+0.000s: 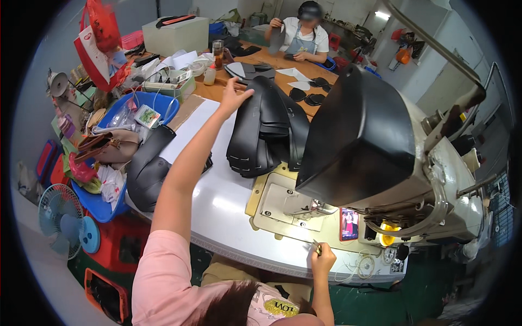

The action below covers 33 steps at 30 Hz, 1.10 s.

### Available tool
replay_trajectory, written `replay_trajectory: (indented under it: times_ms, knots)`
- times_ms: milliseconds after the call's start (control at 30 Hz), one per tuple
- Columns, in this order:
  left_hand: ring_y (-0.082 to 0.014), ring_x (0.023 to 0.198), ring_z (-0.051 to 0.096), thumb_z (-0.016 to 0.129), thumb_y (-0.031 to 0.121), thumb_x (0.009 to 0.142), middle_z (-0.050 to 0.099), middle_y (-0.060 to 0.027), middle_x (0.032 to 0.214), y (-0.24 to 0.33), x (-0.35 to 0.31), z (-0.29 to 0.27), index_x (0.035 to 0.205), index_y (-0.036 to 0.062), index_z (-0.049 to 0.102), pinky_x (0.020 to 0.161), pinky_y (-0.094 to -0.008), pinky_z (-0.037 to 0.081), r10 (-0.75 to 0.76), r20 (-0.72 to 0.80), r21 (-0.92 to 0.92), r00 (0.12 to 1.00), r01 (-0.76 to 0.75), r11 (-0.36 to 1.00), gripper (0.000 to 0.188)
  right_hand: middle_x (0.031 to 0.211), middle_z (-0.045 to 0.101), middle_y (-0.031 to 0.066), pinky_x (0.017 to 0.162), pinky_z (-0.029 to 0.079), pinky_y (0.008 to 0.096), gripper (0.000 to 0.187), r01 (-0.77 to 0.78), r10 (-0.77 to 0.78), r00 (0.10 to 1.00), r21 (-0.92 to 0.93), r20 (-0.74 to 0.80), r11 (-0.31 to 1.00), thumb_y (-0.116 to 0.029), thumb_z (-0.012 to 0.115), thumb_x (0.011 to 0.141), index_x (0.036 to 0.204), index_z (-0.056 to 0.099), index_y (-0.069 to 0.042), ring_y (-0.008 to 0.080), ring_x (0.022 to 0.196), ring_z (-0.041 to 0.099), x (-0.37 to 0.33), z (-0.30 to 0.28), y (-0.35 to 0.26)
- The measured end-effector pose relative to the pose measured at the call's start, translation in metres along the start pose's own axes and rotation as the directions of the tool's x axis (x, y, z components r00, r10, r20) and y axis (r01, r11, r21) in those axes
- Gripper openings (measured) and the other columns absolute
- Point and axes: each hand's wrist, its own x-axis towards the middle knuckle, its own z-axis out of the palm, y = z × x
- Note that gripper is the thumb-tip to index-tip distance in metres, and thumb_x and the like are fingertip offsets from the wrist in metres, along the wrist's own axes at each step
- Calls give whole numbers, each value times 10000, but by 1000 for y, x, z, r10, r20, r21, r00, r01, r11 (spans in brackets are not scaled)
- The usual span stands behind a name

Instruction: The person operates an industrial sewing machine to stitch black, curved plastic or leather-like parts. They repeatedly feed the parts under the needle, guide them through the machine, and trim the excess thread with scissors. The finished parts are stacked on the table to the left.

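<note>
My left hand [235, 99] is stretched out at the far left side of a stack of black leather pieces [261, 119]. Its fingers are apart, with thumb and forefinger beside the stack's upper edge. The curved pieces lie overlapped on the white table [217, 204], behind the sewing machine's bed plate [277, 198]. Close to the table's front edge, my right hand [323, 259] is closed around small metal snips [316, 248], whose tip points up toward the plate. The large black and cream sewing machine [359, 141] rises over the needle area and hides part of the stack's right side.
More black pieces [147, 171] lie on the left of the table. Beside them stand blue baskets [138, 106] with bags. A lit phone [349, 224] rests right of the plate, near loose thread [365, 265]. Across the brown table, a person [307, 38] holds a dark piece.
</note>
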Motion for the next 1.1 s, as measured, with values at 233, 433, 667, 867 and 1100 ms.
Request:
replay_trajectory:
  times_ms: [233,433,667,867,1100]
  knots:
    - [-283,786,572,692,406,627,592,-184,846,-109,-49,-212,805,-1,590,662,-367,447,-345,230,672,910,108,732,456,599,539,149,470,411,362,59,26,-26,1000,36,8,999,-4,557,634,680,528,-26,316,514,534,5,0,-8]
    - [-333,924,540,740,442,534,558,-233,961,-72,-143,-332,956,-49,561,818,-377,424,-518,164,873,840,121,472,672,621,554,145,479,422,365,96,92,-94,994,30,48,995,4,562,624,697,518,-38,321,534,543,2,-2,-6]
    - [-396,982,480,795,309,493,492,-229,1060,-29,-191,-326,1083,-25,445,827,-412,416,-395,-50,914,917,202,352,763,637,566,133,503,440,357,118,138,-143,987,71,71,988,-3,566,608,708,526,-51,307,560,559,1,1,0]
    - [-187,694,599,647,53,641,616,-89,783,67,-162,-324,864,-46,596,642,-281,471,-509,120,377,852,435,817,249,602,555,124,473,423,354,103,142,-146,989,113,26,983,-17,573,627,715,538,-60,282,526,553,2,2,4]
    - [-159,811,566,688,-3,608,577,-83,916,227,-231,-274,1034,-19,484,741,-288,471,-461,281,-65,842,496,866,473,614,571,93,460,429,317,115,285,-229,956,411,-182,866,-20,558,725,830,590,-52,237,513,552,10,-45,-76]
